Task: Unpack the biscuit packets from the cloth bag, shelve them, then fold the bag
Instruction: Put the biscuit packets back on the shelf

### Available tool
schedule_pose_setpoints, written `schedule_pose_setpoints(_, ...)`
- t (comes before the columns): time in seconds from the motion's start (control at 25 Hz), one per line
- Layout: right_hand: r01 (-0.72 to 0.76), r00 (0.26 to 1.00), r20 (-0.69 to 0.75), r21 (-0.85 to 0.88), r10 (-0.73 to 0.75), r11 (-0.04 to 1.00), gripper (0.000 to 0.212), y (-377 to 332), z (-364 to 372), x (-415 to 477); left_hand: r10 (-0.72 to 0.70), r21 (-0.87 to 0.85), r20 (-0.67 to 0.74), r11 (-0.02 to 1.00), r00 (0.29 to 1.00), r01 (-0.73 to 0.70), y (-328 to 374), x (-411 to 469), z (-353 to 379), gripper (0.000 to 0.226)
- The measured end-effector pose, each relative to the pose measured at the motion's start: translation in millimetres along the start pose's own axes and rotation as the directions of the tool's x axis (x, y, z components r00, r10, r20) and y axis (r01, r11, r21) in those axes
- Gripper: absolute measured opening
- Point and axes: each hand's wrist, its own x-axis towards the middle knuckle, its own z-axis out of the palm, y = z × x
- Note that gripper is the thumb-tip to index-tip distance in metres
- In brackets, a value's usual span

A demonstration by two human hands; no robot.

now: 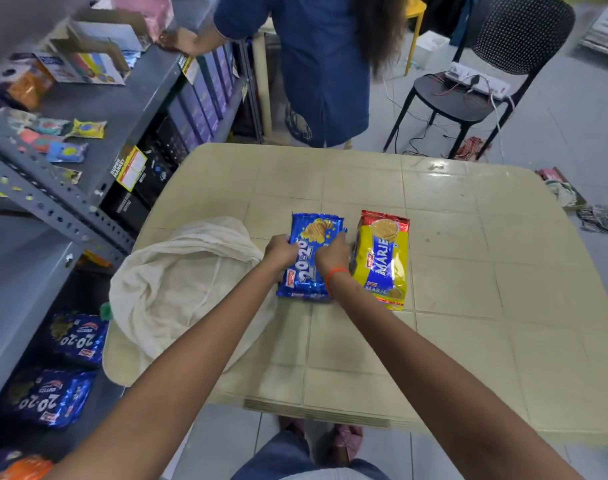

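A blue 20-20 biscuit packet (313, 230) lies on the beige table (468, 271), and both hands grip it. My left hand (281, 250) holds its left edge and my right hand (332, 253) clasps its right side. Right beside it, touching or nearly touching, lies a yellow and red Marie biscuit packet (383, 261). The cream cloth bag (178, 289) sits crumpled and open at the table's left edge, partly under my left forearm. What is inside the bag is hidden.
A grey metal shelf rack (53, 202) stands on the left; its low shelf holds two blue 20-20 packets (77, 337). Another person in a blue top (316, 64) stands beyond the table. A black chair (468, 84) with a power strip is at the back right.
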Motion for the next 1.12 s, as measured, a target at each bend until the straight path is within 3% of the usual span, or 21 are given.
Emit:
schedule_pose_setpoints(0.2,0.038,0.981,0.187,-0.416,0.045,0.908,0.058,-14,-9,31,0.081,0.192,0.07,0.977,0.994,-0.093,7,13,12,0.029)
schedule_pose_setpoints(0.28,0.054,0.968,0.242,-0.46,0.067,0.886,0.052,-18,-7,35,0.085,0.188,0.084,0.977,0.993,-0.099,2,19,10,0.031)
schedule_pose_setpoints(0.44,0.064,0.94,0.325,-0.463,0.102,0.884,0.021,-19,-9,34,0.104,0.182,0.135,0.975,0.985,-0.128,-2,20,8,0.039)
schedule_pose_setpoints(0.56,0.146,0.946,0.322,-0.505,0.03,0.851,0.045,-18,-9,35,0.035,0.215,0.084,0.975,0.996,-0.053,-1,17,11,0.04)
schedule_pose_setpoints(0.64,0.283,0.953,0.265,-0.615,-0.145,0.736,0.064,-26,-15,48,-0.1,0.191,-0.128,0.974,0.987,0.123,-5,11,18,0.046)
schedule_pose_setpoints(0.72,0.382,0.924,0.292,-0.655,-0.248,0.652,0.067,-32,-22,79,-0.28,0.021,-0.375,0.951,0.884,0.309,-21,-13,35,0.055)
schedule_pose_setpoints(0.76,0.396,0.917,0.332,-0.675,-0.223,0.622,0.068,-34,-26,95,-0.382,-0.101,-0.397,0.922,0.835,0.374,-29,-27,47,0.059)
schedule_pose_setpoints(0.8,0.383,0.915,0.375,-0.697,-0.148,0.607,0.065,-34,-29,107,-0.475,-0.247,-0.34,0.878,0.811,0.411,-34,-39,57,0.062)
schedule_pose_setpoints(0.88,0.413,0.872,0.49,-0.725,-0.009,0.551,0.058,-33,-28,125,-0.597,-0.592,-0.062,0.667,0.8,0.452,-38,-46,79,0.061)
schedule_pose_setpoints(0.96,0.446,0.826,0.56,-0.723,0.068,0.527,0.068,-36,-19,133,-0.578,-0.739,0.124,0.489,0.807,0.464,-30,-43,87,0.06)
schedule_pose_setpoints(1.12,0.465,0.808,0.585,-0.705,0.069,0.535,0.079,-37,-15,136,-0.54,-0.762,0.117,0.49,0.834,0.424,-30,-35,82,0.056)
